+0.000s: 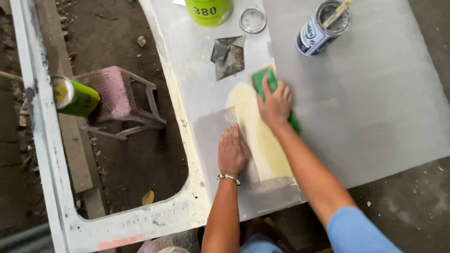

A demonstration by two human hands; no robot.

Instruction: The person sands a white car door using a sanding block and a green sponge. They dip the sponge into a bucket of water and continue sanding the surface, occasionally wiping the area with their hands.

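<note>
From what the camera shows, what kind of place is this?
Probably an auto body repair yard, outdoors on bare ground. A grey primed car body panel carries a pale yellow filler patch, which the right hand works with a green sanding block. Open filler cans stand nearby.

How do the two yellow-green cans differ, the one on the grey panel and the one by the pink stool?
The can on the panel stands upright at the top edge of the picture, cut off there. The can by the stool lies tipped on its side on the white frame, its open mouth showing yellowish inside. Both are the same yellow-green colour and seem alike in size.
</note>
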